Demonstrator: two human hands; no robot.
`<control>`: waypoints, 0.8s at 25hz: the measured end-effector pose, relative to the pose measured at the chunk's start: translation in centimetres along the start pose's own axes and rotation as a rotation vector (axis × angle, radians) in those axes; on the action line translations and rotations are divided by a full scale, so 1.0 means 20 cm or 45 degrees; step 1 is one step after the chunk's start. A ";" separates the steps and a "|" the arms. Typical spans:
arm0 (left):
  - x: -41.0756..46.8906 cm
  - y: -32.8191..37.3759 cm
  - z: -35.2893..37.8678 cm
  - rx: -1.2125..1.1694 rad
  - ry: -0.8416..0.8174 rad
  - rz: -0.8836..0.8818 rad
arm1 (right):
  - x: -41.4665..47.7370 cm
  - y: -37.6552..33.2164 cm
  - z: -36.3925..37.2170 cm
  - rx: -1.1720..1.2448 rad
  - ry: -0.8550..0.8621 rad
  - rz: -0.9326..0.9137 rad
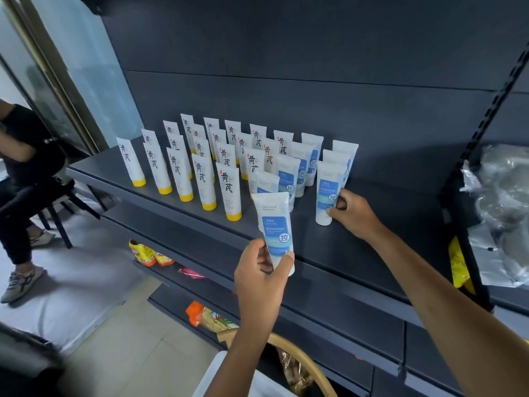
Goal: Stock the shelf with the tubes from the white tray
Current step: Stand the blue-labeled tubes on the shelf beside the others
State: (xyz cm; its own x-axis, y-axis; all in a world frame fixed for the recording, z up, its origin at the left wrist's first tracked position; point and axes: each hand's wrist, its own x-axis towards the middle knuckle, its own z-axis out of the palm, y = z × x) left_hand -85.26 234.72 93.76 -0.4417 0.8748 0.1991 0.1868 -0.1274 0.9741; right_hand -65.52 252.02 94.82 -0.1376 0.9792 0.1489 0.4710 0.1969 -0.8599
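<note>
My left hand (262,275) grips a white tube with a blue label (274,224) by its cap end, upright over the front edge of the dark shelf (386,213). My right hand (350,212) pinches the lower part of another blue-label tube (329,193) that stands cap-down on the shelf, at the front of a short row. Several more blue-label tubes (303,164) stand behind it. To the left stand several rows of white tubes with yellow caps (230,193). A white corner, perhaps the tray (213,373), shows under my left arm.
Lower shelves hold snack packets (148,253) and an orange packet (206,315). A curved wooden basket handle (303,359) sits below my arms. Clear plastic bags (503,213) fill the bay to the right. A person (20,179) sits on a stool at the left.
</note>
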 end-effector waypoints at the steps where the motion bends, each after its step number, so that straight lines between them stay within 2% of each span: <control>1: 0.00 0.01 0.01 0.009 -0.004 0.003 | 0.00 0.00 0.00 -0.005 -0.007 0.004; 6: -0.01 0.02 0.05 0.041 -0.054 0.025 | -0.03 0.06 0.03 0.014 0.019 0.073; 17: -0.01 0.01 0.08 0.014 -0.092 0.072 | -0.08 0.04 0.07 -0.052 0.062 0.041; 20: 0.05 0.00 0.12 0.009 -0.113 0.104 | -0.13 0.05 0.04 -0.091 0.250 0.092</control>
State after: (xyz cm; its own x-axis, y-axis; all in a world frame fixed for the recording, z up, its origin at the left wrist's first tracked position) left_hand -83.60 236.67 93.68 -0.3451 0.8998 0.2671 0.2254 -0.1968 0.9542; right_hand -65.43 249.65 93.05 0.0678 0.9802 0.1860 0.5351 0.1217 -0.8360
